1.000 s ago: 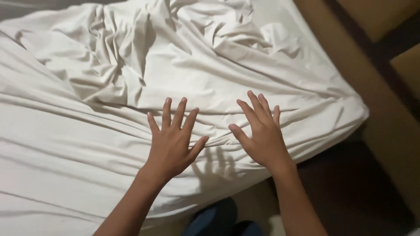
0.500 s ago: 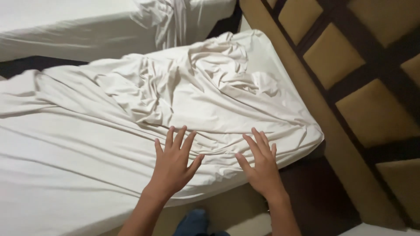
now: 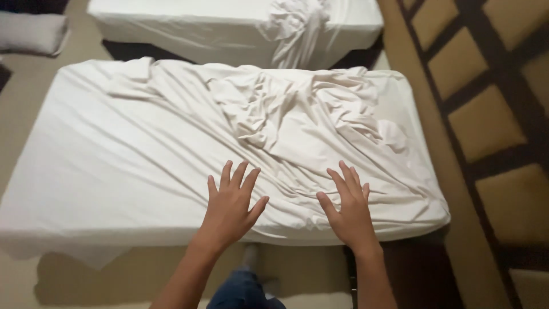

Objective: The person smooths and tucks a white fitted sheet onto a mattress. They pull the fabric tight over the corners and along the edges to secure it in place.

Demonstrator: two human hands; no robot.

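Both hands are flat on the white sheet near the bottom edge of the bed, centre of the frame. Left hand and right hand have fingers spread wide, gripping nothing. Sheet's bunched up in the upper middle. A second bed sits along the top.

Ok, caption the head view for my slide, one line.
Left hand and right hand spread flat, fingers splayed, on a wrinkled white sheet covering a mattress, second bed behind.
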